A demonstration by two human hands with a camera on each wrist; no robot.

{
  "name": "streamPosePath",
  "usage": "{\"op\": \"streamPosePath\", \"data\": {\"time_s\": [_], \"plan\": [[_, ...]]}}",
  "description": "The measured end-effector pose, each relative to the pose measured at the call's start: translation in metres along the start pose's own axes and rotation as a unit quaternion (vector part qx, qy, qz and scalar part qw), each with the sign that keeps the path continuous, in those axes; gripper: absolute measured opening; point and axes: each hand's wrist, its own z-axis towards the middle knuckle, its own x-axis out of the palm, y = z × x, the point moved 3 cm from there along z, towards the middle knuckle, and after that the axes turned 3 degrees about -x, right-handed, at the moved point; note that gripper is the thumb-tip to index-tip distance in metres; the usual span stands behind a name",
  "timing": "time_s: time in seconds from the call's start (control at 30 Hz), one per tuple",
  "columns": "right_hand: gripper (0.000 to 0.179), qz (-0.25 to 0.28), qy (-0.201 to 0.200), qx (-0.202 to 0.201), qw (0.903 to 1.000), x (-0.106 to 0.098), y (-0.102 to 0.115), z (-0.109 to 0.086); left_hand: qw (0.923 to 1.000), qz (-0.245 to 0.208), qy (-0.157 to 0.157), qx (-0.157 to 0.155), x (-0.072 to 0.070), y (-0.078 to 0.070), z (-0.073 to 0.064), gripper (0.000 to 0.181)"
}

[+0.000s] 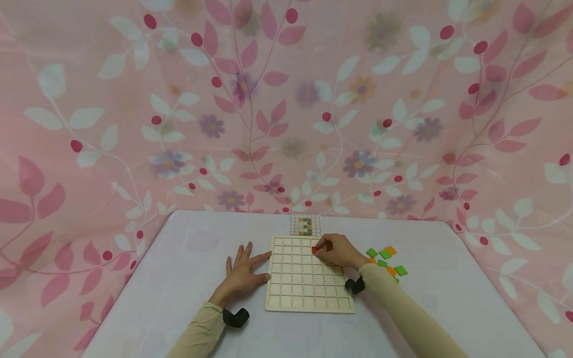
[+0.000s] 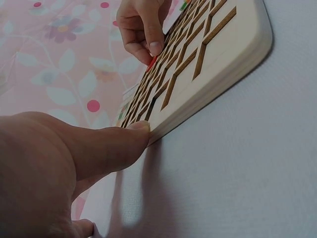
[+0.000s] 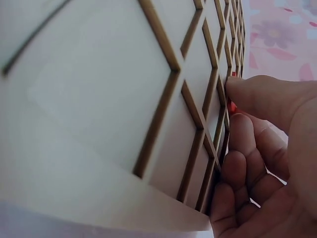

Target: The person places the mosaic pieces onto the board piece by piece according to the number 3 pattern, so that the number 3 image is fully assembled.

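A square wooden grid board (image 1: 309, 281) lies flat on the table. At its left edge my left hand (image 1: 241, 276) is spread, with the thumb (image 2: 114, 146) and forefinger reaching the rim. My right hand (image 1: 337, 250) is over the board's upper right part and pinches a small red square tile (image 1: 315, 250) between thumb and fingers, close over a grid cell. Only slivers of the red tile (image 3: 232, 106) show past the fingers in the right wrist view. The other right-hand fingers are curled beside the board's edge.
Several green and orange square tiles (image 1: 382, 263) lie loose on the table right of the board. Behind the board's far edge is a small pattern card (image 1: 294, 226) with a coloured grid design. A pink floral curtain (image 1: 286, 124) hangs behind the white tabletop (image 1: 201, 248).
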Motion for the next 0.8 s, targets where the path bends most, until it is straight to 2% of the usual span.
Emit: {"op": "streamPosePath", "data": {"time_s": [0.17, 0.4, 0.53, 0.8], "plan": [[0.017, -0.003, -0.005, 0.003, 1.0, -0.002, -0.003, 0.0, 1.0, 0.002, 0.001, 0.002, 0.0, 0.0, 0.0, 0.063], [0.016, -0.017, -0.077, -0.004, 0.9969, -0.017, -0.011, -0.007, 1.0, -0.005, -0.002, -0.002, 0.001, 0.001, 0.0, 0.062], [0.019, -0.036, -0.093, 0.005, 0.995, -0.038, -0.022, -0.021, 1.0, -0.005, -0.001, -0.005, 0.004, 0.002, 0.0, 0.062], [0.029, -0.091, -0.074, 0.065, 0.991, -0.081, -0.05, -0.063, 1.0, 0.007, -0.003, -0.005, 0.001, 0.0, 0.001, 0.063]]}}
